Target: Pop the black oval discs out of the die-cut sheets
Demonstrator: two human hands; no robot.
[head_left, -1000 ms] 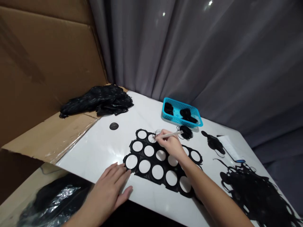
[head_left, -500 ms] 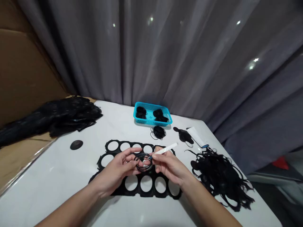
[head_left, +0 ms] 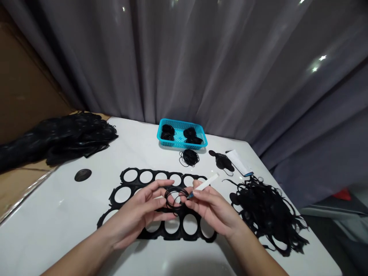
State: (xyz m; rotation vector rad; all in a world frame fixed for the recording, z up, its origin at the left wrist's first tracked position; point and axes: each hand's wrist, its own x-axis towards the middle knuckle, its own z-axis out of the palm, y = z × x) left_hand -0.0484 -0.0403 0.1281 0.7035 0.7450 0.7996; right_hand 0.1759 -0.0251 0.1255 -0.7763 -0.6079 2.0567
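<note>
My left hand (head_left: 142,209) has its fingers curled around the left side of a loose bundle of thin black rings (head_left: 169,205). In my right hand (head_left: 214,207) is a white pen-like tool (head_left: 208,181), pinched between thumb and forefinger. The tool's blue end points down-left at the right side of the rings; its very tip is too small to make out. Right fingertips also touch the ring bundle. Beneath both hands lies a black sheet with rows of round holes (head_left: 172,239), partly hidden by them.
On the white table (head_left: 69,230) stand a blue basket (head_left: 182,145) with black ring bundles, a ring coil (head_left: 190,157), a black disc (head_left: 83,175), black pieces (head_left: 222,161), a white tube (head_left: 239,163) and black scraps (head_left: 270,218). Black sheets (head_left: 77,134) lie left, near cardboard (head_left: 28,69).
The ring bundle is spread into a wider loop between my hands. The tool's tip has shifted slightly right and down, and the whole view has moved a little.
</note>
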